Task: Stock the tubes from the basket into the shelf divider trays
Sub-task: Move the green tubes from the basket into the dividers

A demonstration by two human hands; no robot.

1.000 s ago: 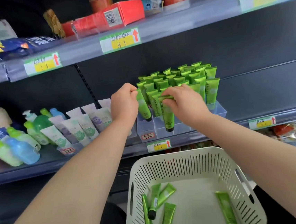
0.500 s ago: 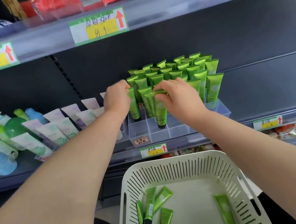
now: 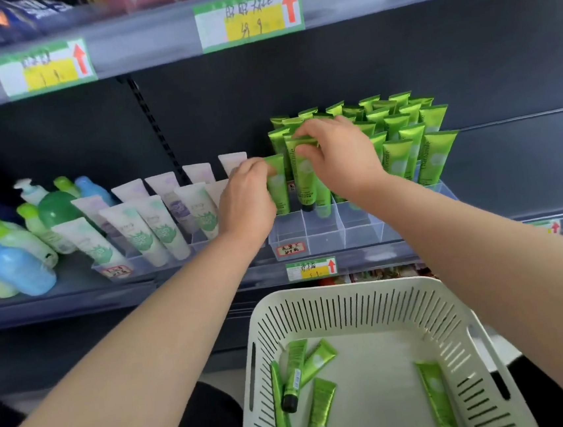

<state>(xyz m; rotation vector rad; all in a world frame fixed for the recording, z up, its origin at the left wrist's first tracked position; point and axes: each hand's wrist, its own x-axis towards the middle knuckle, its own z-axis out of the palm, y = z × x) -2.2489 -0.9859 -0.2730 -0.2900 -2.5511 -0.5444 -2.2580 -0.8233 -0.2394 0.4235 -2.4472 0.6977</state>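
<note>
A clear divider tray (image 3: 327, 234) on the middle shelf holds several upright green tubes (image 3: 400, 140). My left hand (image 3: 246, 199) pinches one green tube (image 3: 278, 186) upright over the tray's left column. My right hand (image 3: 339, 154) pinches the flat top of a second green tube (image 3: 305, 180), cap down, over the neighbouring column. Below stands a white slotted basket (image 3: 360, 300) with several loose green tubes (image 3: 301, 376) lying flat inside.
Left of the tray stands another clear tray of white and lilac tubes (image 3: 144, 230), then green and blue bottles (image 3: 17, 266). Price labels (image 3: 311, 268) run along the shelf edges. The upper shelf (image 3: 153, 43) overhangs the work area.
Both hands have carried their green tubes deeper into the tray's front columns. The camera has shifted, so the shelf and basket sit a little differently in view.
</note>
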